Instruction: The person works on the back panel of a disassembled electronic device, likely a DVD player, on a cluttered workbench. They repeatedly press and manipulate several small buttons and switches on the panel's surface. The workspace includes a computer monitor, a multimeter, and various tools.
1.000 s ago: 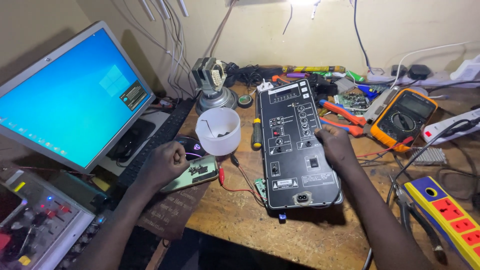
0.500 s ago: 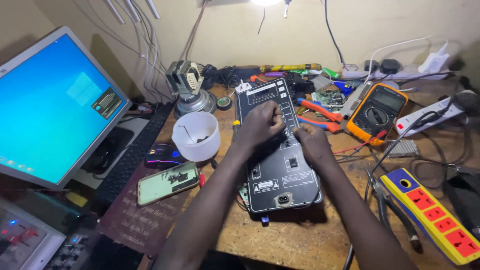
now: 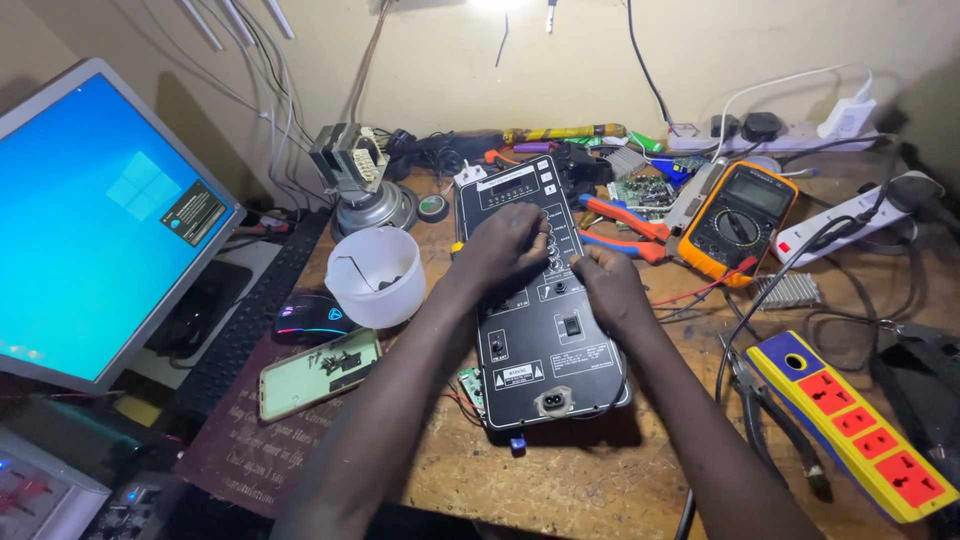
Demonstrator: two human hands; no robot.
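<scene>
A black rectangular control panel [image 3: 548, 340] with white markings, knobs, a switch and a power socket lies flat on the wooden bench. My left hand [image 3: 503, 243] rests on its upper middle, fingers curled over the knob area. Beside it, my right hand [image 3: 607, 283] presses on the panel's right side, its fingers bent toward the same knobs. What the fingertips pinch is hidden. A small green circuit board [image 3: 468, 385] with red wires pokes out from under the panel's left edge.
White plastic cup [image 3: 374, 275], lit mouse [image 3: 308, 314] and phone [image 3: 318, 372] with screws on it lie left. A monitor [image 3: 95, 225] stands far left. Orange multimeter [image 3: 738, 220], red pliers [image 3: 620, 215] and yellow power strip [image 3: 850, 420] are right; cables and tools crowd the back.
My left hand left the phone and moved right onto the panel's knobs. My right hand slid up the panel's right side to meet it. The view shifted left.
</scene>
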